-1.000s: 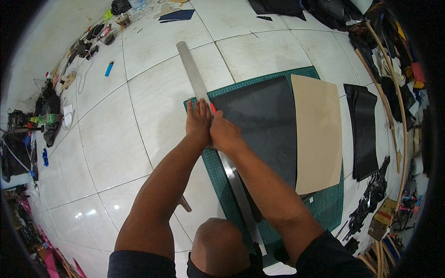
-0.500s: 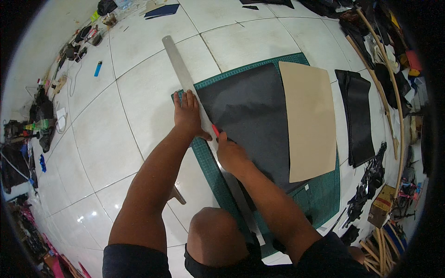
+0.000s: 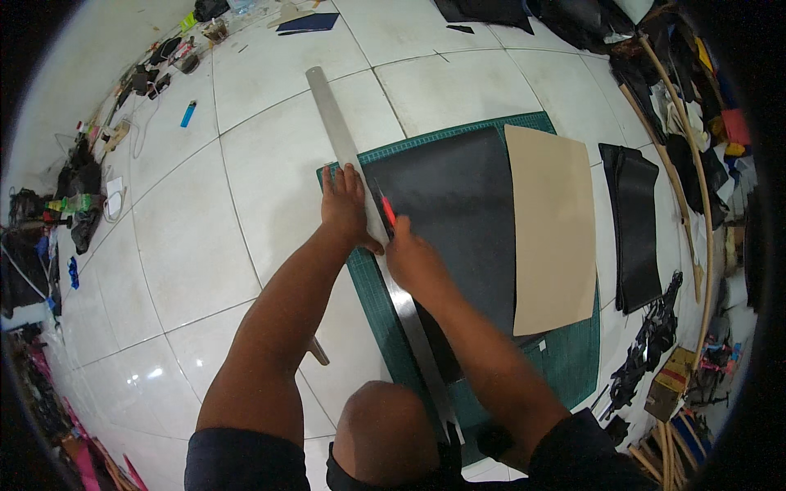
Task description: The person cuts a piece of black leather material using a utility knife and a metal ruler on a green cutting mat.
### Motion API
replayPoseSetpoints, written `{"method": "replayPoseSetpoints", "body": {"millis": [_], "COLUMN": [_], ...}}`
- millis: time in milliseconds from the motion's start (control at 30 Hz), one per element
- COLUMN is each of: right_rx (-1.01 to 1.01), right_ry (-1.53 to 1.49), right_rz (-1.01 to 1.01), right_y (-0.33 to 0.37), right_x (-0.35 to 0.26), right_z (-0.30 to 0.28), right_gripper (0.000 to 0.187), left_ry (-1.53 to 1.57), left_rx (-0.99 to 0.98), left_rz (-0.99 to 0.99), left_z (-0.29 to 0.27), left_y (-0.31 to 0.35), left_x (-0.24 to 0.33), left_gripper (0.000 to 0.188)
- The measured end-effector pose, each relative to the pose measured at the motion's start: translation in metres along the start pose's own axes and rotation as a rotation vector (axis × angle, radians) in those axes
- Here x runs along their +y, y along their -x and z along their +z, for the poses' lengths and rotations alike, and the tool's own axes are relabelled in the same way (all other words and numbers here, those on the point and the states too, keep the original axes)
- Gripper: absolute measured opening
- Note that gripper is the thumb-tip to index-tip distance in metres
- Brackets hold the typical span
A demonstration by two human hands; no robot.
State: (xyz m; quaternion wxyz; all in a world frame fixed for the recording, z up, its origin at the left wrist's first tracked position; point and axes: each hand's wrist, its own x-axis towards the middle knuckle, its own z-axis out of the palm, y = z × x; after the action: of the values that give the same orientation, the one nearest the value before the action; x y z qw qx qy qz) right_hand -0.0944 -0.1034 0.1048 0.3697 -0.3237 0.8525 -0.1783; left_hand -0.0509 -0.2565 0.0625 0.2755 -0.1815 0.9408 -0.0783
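Note:
A long metal ruler (image 3: 332,114) lies along the left side of a black sheet (image 3: 458,213), which looks like leather. My left hand (image 3: 345,209) presses flat on the ruler, fingers stretched forward and thumb out to the side. Wrapped in my right hand (image 3: 416,260) is a red cutter knife (image 3: 388,209), its thin blade pointing away from me, close to the ruler's right edge. A stiff beige sheet (image 3: 554,233) overlaps the black one on the right. Under both sheets is a green cutting mat (image 3: 565,368).
Folded black material (image 3: 634,225) lies right of the mat, near long wooden sticks (image 3: 670,176) and a small box (image 3: 670,385). A blue lighter (image 3: 188,114) rests on the white tiles at left. Clutter lines the left wall. My knee (image 3: 389,425) is at the mat's near edge.
My right hand and the knife have shifted a little farther away along the ruler, and the blade now shows. My left hand keeps its place on the ruler. The whole view has shifted slightly.

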Motion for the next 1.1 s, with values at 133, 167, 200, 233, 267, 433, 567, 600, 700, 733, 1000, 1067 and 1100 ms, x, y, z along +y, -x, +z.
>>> {"method": "replayPoseSetpoints", "body": {"millis": [133,167,200,233,267,433,567,600,700,733,1000,1067,1100], "right_rx": [0.046,0.037,0.029,0.027,0.026,0.037,0.063,0.073,0.116,0.106,0.080,0.070,0.065], "right_ry": [0.045,0.072,0.099,0.102,0.105,0.124,0.124,0.124,0.137,0.113,0.109,0.086,0.074], "right_rz": [-0.018,-0.013,-0.008,-0.009,-0.009,0.013,0.013,0.007,-0.050,-0.048,0.040,0.047,0.050], "right_y": [-0.044,-0.048,-0.050,-0.054,-0.058,-0.060,-0.064,-0.066,-0.069,-0.068,-0.063,-0.060,-0.059], "right_x": [-0.017,-0.021,-0.025,-0.022,-0.019,-0.022,-0.025,-0.025,-0.021,-0.020,-0.018,-0.023,-0.026], "right_z": [0.010,0.012,0.013,0.016,0.020,0.026,0.026,0.025,0.030,0.032,0.035,0.034,0.034], "right_gripper": [0.029,0.029,0.030,0.031,0.032,0.039,0.044,0.045,0.044,0.042,0.040,0.039,0.038], "left_ry": [-0.030,-0.030,-0.030,-0.029,-0.024,-0.039,-0.072,-0.095,-0.094,-0.080,-0.045,-0.040,-0.049], "left_rx": [0.088,0.083,0.079,0.079,0.091,0.100,0.060,0.012,-0.019,-0.008,0.071,0.084,0.083], "left_rz": [-0.027,-0.025,-0.021,-0.016,-0.012,-0.019,-0.023,-0.023,-0.031,-0.042,0.005,-0.017,-0.033], "left_z": [0.018,0.020,0.022,0.021,0.021,0.026,0.022,0.018,0.017,0.019,0.017,0.025,0.029], "left_y": [-0.006,-0.006,-0.006,-0.006,-0.007,-0.008,-0.011,-0.012,-0.010,-0.011,-0.008,-0.010,-0.013], "left_x": [-0.001,-0.001,-0.001,0.000,0.000,-0.001,-0.002,-0.002,0.001,0.000,-0.002,-0.004,-0.003], "left_gripper": [0.111,0.102,0.094,0.086,0.085,0.085,0.093,0.101,0.108,0.107,0.101,0.102,0.104]}}
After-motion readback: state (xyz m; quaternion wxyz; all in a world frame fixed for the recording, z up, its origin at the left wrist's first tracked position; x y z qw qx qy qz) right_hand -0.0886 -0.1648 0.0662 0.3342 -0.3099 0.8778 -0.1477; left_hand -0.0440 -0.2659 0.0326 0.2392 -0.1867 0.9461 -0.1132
